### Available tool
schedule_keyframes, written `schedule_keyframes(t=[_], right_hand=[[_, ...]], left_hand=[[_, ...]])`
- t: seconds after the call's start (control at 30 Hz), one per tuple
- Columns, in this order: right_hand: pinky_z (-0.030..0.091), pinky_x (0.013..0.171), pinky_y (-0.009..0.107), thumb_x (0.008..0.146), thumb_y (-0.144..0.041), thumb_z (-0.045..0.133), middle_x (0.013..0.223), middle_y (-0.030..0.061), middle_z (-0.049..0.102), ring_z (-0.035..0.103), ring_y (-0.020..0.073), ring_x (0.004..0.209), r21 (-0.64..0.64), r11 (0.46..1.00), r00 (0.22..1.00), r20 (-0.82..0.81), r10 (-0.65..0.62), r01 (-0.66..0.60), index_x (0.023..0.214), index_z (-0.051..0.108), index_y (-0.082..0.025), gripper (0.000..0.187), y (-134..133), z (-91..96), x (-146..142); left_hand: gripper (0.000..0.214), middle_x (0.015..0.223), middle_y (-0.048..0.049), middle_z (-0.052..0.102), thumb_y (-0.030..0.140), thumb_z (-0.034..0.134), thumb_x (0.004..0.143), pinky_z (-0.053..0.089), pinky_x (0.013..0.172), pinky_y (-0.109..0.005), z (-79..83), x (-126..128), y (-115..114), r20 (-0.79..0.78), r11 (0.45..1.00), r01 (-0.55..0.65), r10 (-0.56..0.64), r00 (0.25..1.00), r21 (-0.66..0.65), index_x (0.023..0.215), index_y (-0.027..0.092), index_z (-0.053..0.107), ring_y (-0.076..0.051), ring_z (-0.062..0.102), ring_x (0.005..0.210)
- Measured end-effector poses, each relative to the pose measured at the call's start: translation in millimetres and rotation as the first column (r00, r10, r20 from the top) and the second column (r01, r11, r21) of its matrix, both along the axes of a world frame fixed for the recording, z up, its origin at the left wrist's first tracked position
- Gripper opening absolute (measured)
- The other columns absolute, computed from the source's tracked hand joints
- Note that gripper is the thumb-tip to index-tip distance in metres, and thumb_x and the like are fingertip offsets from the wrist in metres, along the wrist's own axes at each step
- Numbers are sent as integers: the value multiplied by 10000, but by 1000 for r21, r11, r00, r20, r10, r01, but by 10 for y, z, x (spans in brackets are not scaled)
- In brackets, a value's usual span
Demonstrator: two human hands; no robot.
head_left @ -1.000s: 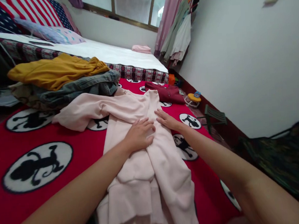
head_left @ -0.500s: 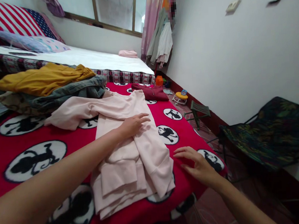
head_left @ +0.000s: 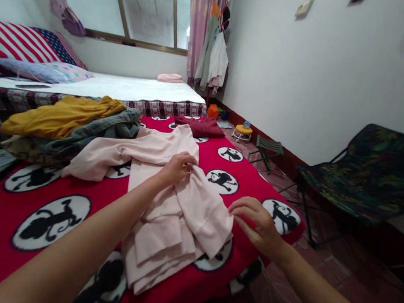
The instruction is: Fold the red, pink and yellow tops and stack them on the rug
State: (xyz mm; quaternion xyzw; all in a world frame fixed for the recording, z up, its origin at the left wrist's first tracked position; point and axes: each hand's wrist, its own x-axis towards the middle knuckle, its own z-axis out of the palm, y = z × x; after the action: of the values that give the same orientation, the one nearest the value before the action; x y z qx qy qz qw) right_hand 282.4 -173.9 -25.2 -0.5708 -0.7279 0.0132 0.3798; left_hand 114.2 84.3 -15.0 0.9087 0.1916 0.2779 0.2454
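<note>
Pale pink cloth spreads across the centre of the frame: a long-sleeved garment [head_left: 149, 148] lying on a red blanket [head_left: 249, 180] patterned with white discs, one sleeve [head_left: 95, 159] reaching toward the left and the other [head_left: 204, 211] running down toward the lower right. Near the middle, the left hand [head_left: 179, 168] has its fingertips bunched together on a pinch of fabric by the shoulder; at lower right, the right hand [head_left: 257, 226] has thumb and forefinger closed on the outer edge of the nearer sleeve, the other fingers curled. Both pinches look slight, so a sharp pull could let the cloth slip free, or drag the layered hem [head_left: 160, 251] at lower centre askew, since nothing visible pins it. Uneven pull between the hands would likely leave a diagonal crease along that sleeve. The far sleeve ends close by the pile with the mustard top [head_left: 64, 117] and jeans [head_left: 106, 128] at left; should the garment be shifted that way, it could snag or bunch against them.
</note>
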Motion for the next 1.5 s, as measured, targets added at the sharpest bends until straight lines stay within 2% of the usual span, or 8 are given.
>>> schedule_keyframes(t=[0.17, 0.4, 0.63, 0.77, 1.0, 1.13, 1.33, 1.5], right_hand=[[441, 827, 388, 854, -99, 512, 896, 46, 642, 577, 197, 864, -119, 987, 976, 177, 127, -107, 857, 571, -211, 126, -176, 45, 73], [442, 835, 375, 817, -126, 561, 1035, 89, 608, 566, 233, 967, -25, 997, 981, 177, 82, -79, 1060, 533, -217, 261, -243, 84, -210], [409, 670, 296, 837, -415, 639, 891, 59, 615, 587, 210, 794, -208, 977, 987, 159, -8, 42, 1061, 533, -189, 335, 122, 76, -806], [336, 614, 270, 810, -258, 619, 820, 33, 616, 563, 179, 715, -307, 940, 971, 225, -79, 148, 894, 575, -195, 114, 295, 60, -847], [324, 553, 226, 849, -209, 514, 606, -35, 508, 481, 105, 558, -221, 968, 947, -267, -176, 117, 731, 550, -188, 124, 504, 222, -826], [361, 578, 218, 834, -200, 575, 702, -14, 595, 539, 110, 626, -316, 935, 966, -247, 82, -161, 806, 639, -189, 71, 470, 266, -977], [429, 689, 257, 909, -267, 528, 768, 21, 656, 594, 140, 728, -159, 981, 989, -111, 95, -112, 818, 673, -195, 185, 771, 312, -894], [326, 1097, 430, 880, -377, 574, 1441, 141, 474, 416, 271, 1331, -188, 978, 982, 149, 115, -86, 1370, 502, -167, 538, 1248, 119, -819]], left_hand=[[277, 1070, -83, 583, 191, 551, 772, 542, 747, -263, -68, -283, -164, 59, 976, 95, -85, 995, -195, 1023, 173, 665, -142, 641, 850], [352, 1100, -68, 644, 102, 485, 818, 493, 855, -261, 143, -745, -339, -110, 966, 233, -245, 963, -116, 1089, 213, 679, -162, 620, 985], [138, 887, -41, 630, 289, 607, 837, 453, 701, -236, 202, -934, -719, -208, 996, -53, 36, 977, -74, 851, 189, 700, -148, 593, 783], [326, 927, -38, 629, 469, 680, 776, 441, 699, -253, 314, -1134, -1061, -338, 994, -50, 15, 941, -95, 965, 204, 671, -178, 581, 823], [363, 1087, -75, 602, 284, 707, 713, 442, 885, -347, 230, -1282, -1462, -417, 1000, -4, 10, 909, 15, 1057, 216, 615, -249, 533, 1006], [181, 983, -70, 649, 283, 573, 838, 458, 836, -299, 178, -1282, -1420, -288, 990, -60, 20, 958, -130, 975, 203, 660, -203, 585, 928], [306, 870, -71, 668, 381, 596, 809, 482, 582, -251, 99, -1242, -756, -40, 755, -250, 285, 958, -607, 1004, 150, 642, -189, 643, 731], [438, 959, -82, 639, 163, 752, 647, 524, 605, -238, 50, -1278, -123, 153, 484, -311, 704, 693, -818, 1059, 156, 600, -167, 637, 754]])
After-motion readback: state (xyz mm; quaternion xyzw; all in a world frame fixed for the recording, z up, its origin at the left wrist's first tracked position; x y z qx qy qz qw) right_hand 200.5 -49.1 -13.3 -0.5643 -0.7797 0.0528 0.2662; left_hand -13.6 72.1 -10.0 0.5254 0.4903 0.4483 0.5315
